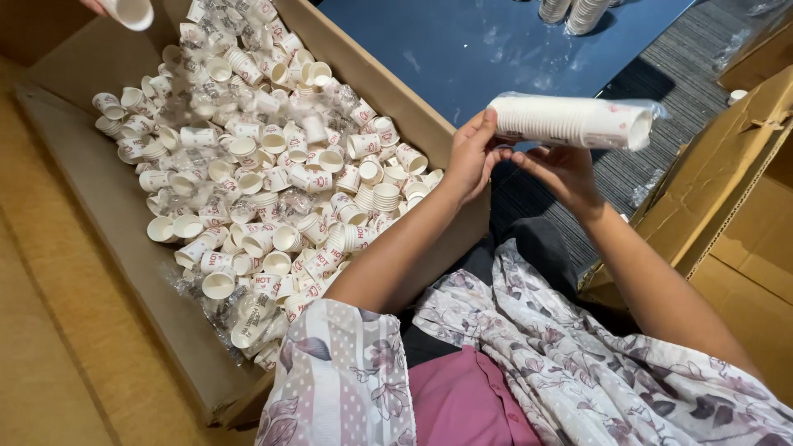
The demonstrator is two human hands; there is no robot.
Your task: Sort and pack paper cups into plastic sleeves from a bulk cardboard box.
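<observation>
A long nested stack of white paper cups (570, 120) in a clear plastic sleeve lies sideways in the air in front of me. My left hand (471, 155) grips the stack's left end. Under the stack's middle, my right hand (562, 169) touches it from below with curled fingers. To the left, a big open cardboard box (107, 223) holds a heap of several loose white paper cups (264, 165) with red print, mixed with crumpled clear wrappers.
Another person's hand holds one white cup (128, 11) at the top left corner. More cup stacks (578, 12) stand on a dark blue table (471, 49) beyond the box. Further cardboard boxes (727, 190) stand at the right. My lap has floral cloth.
</observation>
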